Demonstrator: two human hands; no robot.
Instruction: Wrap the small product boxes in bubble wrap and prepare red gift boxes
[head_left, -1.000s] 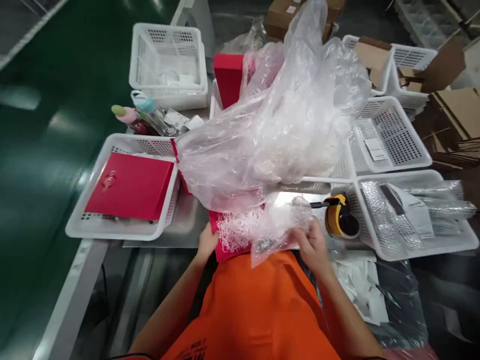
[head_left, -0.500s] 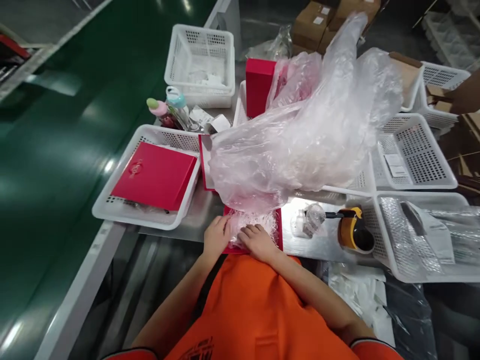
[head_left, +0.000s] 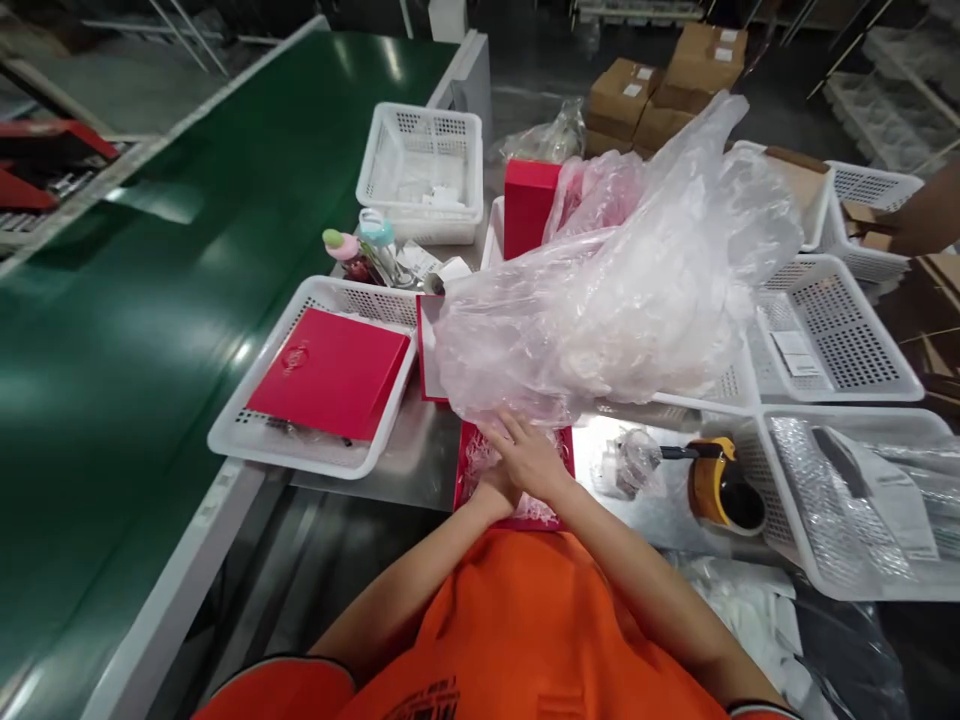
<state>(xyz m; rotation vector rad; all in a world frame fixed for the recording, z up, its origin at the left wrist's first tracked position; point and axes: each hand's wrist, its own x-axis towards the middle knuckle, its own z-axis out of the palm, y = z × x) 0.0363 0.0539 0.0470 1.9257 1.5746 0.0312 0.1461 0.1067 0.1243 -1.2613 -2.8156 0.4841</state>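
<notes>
Close to my body, an open red box [head_left: 568,460] holds pale shredded filler [head_left: 536,508]. Over the box, my right hand [head_left: 531,458] reaches across with its fingers spread, the fingertips at the lower edge of a large clear plastic bag [head_left: 622,320]. My left hand [head_left: 498,488] is down in the filler, partly under my right hand, its fingers hidden. The bag bulges with pale material and lies across the bench behind the box. A red lid with a white inside [head_left: 431,350] leans at the bag's left end.
At left, a white basket [head_left: 225,440] holds a red folder-like box [head_left: 330,372] beside the green conveyor belt [head_left: 150,340]. Bottles [head_left: 379,235] stand behind it. Right of my hands are a tape dispenser [head_left: 724,485] and a basket of bubble wrap [head_left: 832,500].
My right hand has moved forward to the bag's edge and spread its fingers. My left hand has shifted right, beneath it. The camera view has tilted up slightly.
</notes>
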